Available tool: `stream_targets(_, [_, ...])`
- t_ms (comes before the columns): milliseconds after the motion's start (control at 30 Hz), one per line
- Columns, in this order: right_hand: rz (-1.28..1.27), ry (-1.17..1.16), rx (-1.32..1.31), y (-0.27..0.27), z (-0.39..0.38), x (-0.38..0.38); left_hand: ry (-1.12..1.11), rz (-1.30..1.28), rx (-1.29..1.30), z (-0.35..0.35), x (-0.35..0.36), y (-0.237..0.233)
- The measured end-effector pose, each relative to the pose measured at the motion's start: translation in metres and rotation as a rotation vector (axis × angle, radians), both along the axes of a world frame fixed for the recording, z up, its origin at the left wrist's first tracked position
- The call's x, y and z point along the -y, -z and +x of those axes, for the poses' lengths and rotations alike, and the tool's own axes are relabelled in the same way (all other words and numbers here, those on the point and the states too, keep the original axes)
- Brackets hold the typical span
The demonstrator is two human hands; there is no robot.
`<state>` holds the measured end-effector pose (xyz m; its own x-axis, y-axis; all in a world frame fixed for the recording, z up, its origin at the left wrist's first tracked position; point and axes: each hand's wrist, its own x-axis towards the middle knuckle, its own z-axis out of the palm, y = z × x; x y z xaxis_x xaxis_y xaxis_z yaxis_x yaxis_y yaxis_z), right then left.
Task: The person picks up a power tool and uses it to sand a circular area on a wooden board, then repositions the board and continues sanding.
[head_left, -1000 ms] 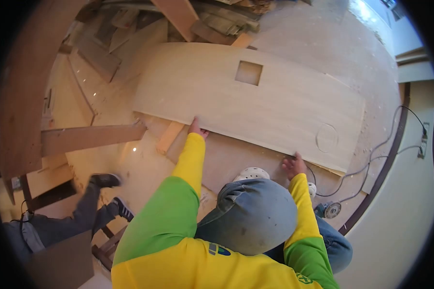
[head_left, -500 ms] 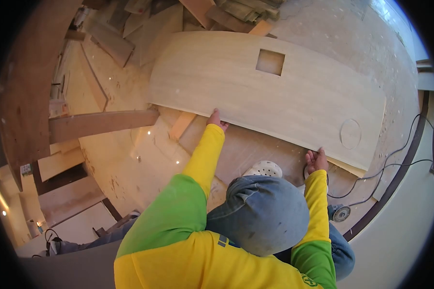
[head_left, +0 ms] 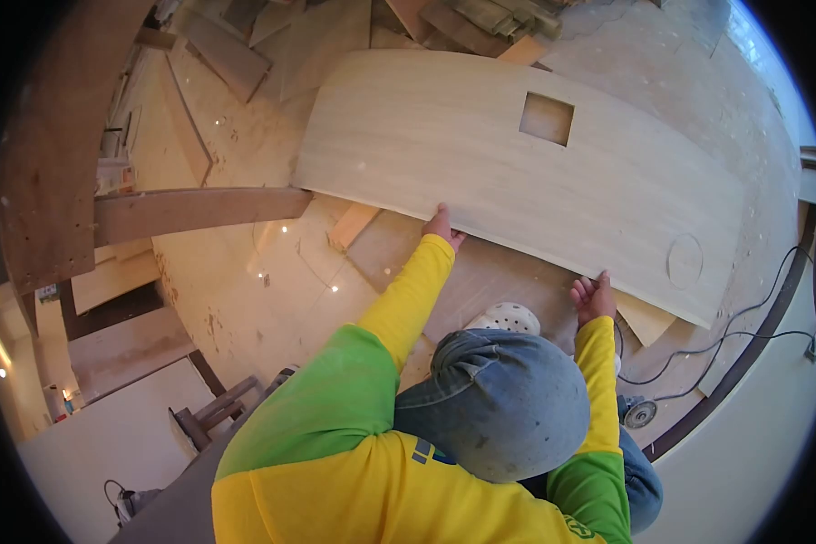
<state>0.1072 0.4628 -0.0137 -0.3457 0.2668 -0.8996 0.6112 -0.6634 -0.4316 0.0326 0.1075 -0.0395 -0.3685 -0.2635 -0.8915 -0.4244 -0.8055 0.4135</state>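
Note:
A long pale plywood panel (head_left: 408, 136) lies across the floor in front of me, with a square cutout (head_left: 547, 120) and a thin circle outline (head_left: 684, 261) near its right end. My left hand (head_left: 444, 227) grips the panel's near edge left of centre, thumb on top and fingers partly hidden. Farther right along that edge, my right hand (head_left: 593, 297) is turned palm up with curled fingers, holding the panel. Under the right part, a corner of another pale board (head_left: 644, 319) sticks out.
A wood block (head_left: 352, 225) and a long brown board (head_left: 204, 216) meet the panel's left side. Offcuts (head_left: 480, 27) are piled behind it. An angle grinder (head_left: 639, 412) with a black cable (head_left: 739, 335) lies at right, near my bent knee (head_left: 508, 403).
The panel has slid slightly right, exposing more of the board corner beneath it. My left hand moved right with its edge. The view has shifted a little.

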Motion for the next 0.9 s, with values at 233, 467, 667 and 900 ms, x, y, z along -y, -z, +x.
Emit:
stream_targets(233, [0.096,-0.032,0.005,0.002,-0.003,-0.007,-0.029,0.003,-0.013,-0.001,-0.014,-0.006])
stream_targets(467, [0.171,0.038,-0.031,0.004,-0.014,-0.03,-0.036,0.037,0.037,-0.006,-0.042,-0.018])
stream_targets(667, [0.212,-0.051,0.029,-0.007,-0.028,-0.062,-0.029,0.1,-0.023,0.007,-0.061,-0.02])
stream_targets(900, [1.321,-0.71,0.311,-0.001,0.005,-0.102,0.026,0.234,-0.058,0.031,-0.073,-0.014])
